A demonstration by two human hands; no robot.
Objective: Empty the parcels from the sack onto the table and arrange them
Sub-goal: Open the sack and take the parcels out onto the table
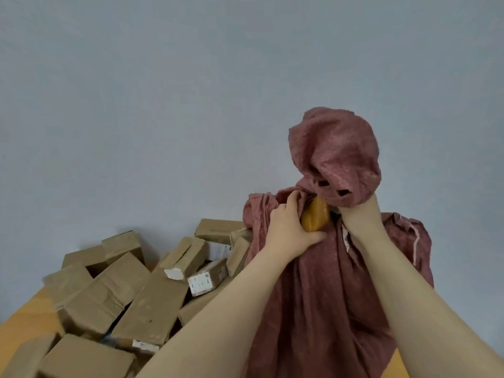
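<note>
Item: left hand point(289, 227), reaching up from the lower left, is curling round an orange-brown parcel point(315, 216) at a fold of the sack point(321, 296), with the thumb lying under the parcel and the fingers bending over its top against the cloth. Item: right hand point(361, 206) is rising from the lower right; only the wrist and heel are showing, the rest is sitting inside a bunched, lifted end of the sack, so whether those fingers are spread or gripping cannot be told. Item: sack, dusty-pink cloth with two small holes near the raised end, is hanging in long folds between the forearms and draping down over the table point(24, 323). Item: pile of cardboard boxes point(114, 293), brown and creased, is lying jumbled on the table just left of the sack, several leaning on one another; a small labelled box point(207, 279) is resting tilted near the middle. Surface: the table is showing yellow-orange at the lower left and lower right. Room: a plain pale blue-grey wall point(163, 91) is filling the background.
</note>
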